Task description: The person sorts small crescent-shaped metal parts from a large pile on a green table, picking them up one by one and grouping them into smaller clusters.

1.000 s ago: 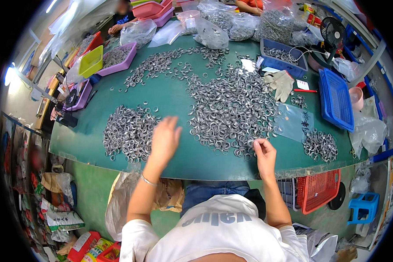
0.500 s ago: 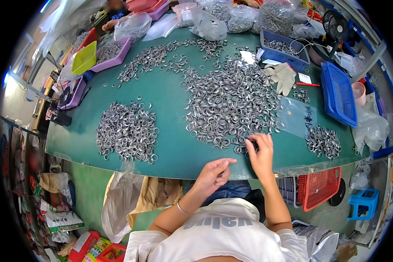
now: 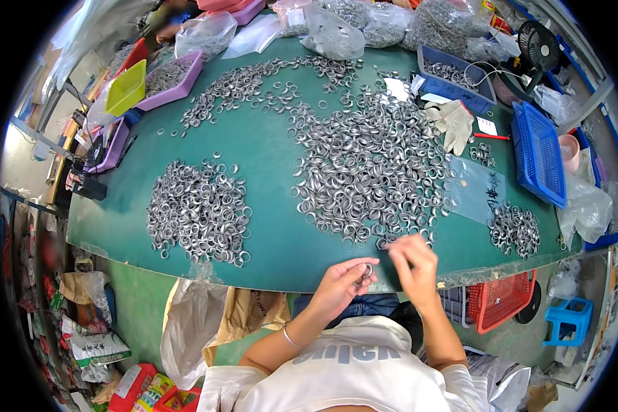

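Observation:
My left hand [image 3: 341, 287] is above the table's near edge, its fingers closed on a metal ring [image 3: 368, 270] that shows at the fingertips. To its right is my right hand [image 3: 416, 266], slightly blurred, with thumb and fingers drawn together at the near side of the large pile of metal rings [image 3: 364, 172]. Some rings [image 3: 383, 242] lie right at those fingertips; whether one is pinched there cannot be made out. A second ring pile [image 3: 199, 209] lies on the left, and a smaller one [image 3: 515, 231] on the right.
The green table [image 3: 275, 240] also bears a clear plastic bag [image 3: 477, 189], a pale glove [image 3: 454, 125], a red pen [image 3: 491, 136] and blue baskets [image 3: 539, 154]. A blue bin [image 3: 455, 79], a purple tray [image 3: 172, 82] and filled clear bags [image 3: 333, 34] stand along the far side.
My left hand has turned, and a ring now shows at its fingertips. My right hand has moved a little nearer to me, its fingers now reaching left. The view has shifted slightly.

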The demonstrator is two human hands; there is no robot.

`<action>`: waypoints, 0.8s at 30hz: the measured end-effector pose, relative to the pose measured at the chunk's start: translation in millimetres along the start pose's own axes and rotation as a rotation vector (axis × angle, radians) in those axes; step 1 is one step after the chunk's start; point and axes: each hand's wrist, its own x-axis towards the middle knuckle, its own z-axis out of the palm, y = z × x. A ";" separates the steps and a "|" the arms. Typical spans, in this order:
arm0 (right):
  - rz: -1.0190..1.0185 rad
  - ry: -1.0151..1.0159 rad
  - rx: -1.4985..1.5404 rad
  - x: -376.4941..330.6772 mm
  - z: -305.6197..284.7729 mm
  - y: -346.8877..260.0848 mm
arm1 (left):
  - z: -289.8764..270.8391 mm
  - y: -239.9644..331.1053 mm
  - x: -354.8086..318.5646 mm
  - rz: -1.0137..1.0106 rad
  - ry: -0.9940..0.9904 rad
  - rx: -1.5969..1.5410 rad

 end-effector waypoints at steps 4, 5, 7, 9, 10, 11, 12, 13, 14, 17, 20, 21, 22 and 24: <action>-0.031 0.062 -0.541 35.1 16.9 16.0 | -7.2 5.9 -0.6 -0.040 -0.074 -0.071; -0.026 0.051 -0.589 37.7 20.2 20.8 | -7.9 5.6 -1.0 -0.039 -0.092 -0.100; -0.022 0.031 -0.685 41.5 25.3 27.6 | -5.0 6.8 -2.1 -0.019 -0.047 -0.036; 0.016 0.085 -0.606 38.4 20.3 28.1 | -5.7 4.6 -1.6 0.010 -0.026 0.012; 0.046 0.112 -0.540 35.5 17.7 28.5 | -9.4 1.1 -0.6 0.031 -0.026 0.027; 0.060 0.132 -0.425 30.7 14.8 26.2 | -11.7 -0.9 -0.4 0.050 -0.027 0.044; 0.116 0.134 -0.332 24.0 11.9 19.5 | -11.0 -0.3 1.0 0.047 -0.051 0.040; 0.176 0.133 -0.235 14.9 10.1 11.0 | -10.5 0.3 1.0 0.042 -0.071 0.036; 0.234 0.132 -0.139 9.7 8.2 4.8 | -9.5 1.1 0.9 0.038 -0.091 0.032; -0.110 0.017 -0.251 -1.0 2.7 -2.2 | 6.3 9.1 -0.9 0.003 -0.039 -0.046; -0.202 -0.319 -0.288 -6.7 0.4 -16.7 | 18.5 12.1 2.2 0.010 0.061 -0.163; -0.192 -0.288 -0.191 -6.1 -0.5 -15.2 | 14.4 7.6 3.0 0.031 0.035 -0.113; -0.184 -0.263 -0.092 -3.7 0.3 -11.0 | 4.6 0.2 4.2 0.056 0.013 -0.066; -0.113 -0.041 -0.206 7.9 -6.7 2.5 | -3.9 -4.1 4.1 0.063 -0.026 -0.019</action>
